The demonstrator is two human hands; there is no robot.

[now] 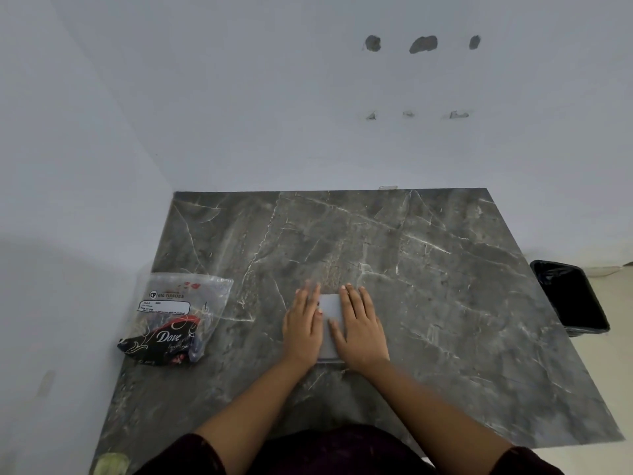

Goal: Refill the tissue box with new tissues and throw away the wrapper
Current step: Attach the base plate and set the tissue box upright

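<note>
both hands, left hand [303, 325] and right hand [359, 325], press flat with fingers spread, gripping nothing, on the pale rectangular tissue box [331, 311] mid grey marble desk [445, 303]; refill seemingly done, next the clear printed plastic wrapper [176, 317] needs carrying to the black bin [570, 296].

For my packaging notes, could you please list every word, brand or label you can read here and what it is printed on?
"BIG TISSUES": near the top of the clear plastic wrapper, beside a small round logo.
"Dove": white script on the wrapper's black and red lower part.
White label box under "BIG TISSUES": print too small to read.
Small script under "Dove": blurred.
Nothing readable on the tissue box or the bin.
</note>
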